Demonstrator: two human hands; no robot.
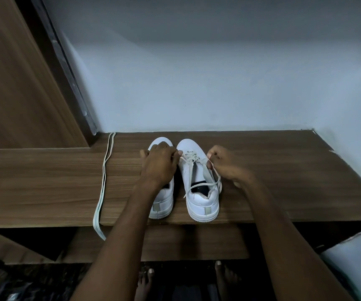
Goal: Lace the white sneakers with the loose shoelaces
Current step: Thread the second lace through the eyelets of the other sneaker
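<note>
**Lacing the right sneaker**

The left hand [161, 158] pinches one lace end, the right hand [225, 161] the other, pulling the lace [191, 158] snug across the right sneaker [199, 187]. The left sneaker [163, 200] waits unlaced; its spare lace [103, 183] lies on the wooden shelf [44, 181].

Both forearms bare to the frame edge, no sleeves; left hand [160, 161] and right hand [227, 164] ungloved. Bare feet [225, 276] below.
</note>
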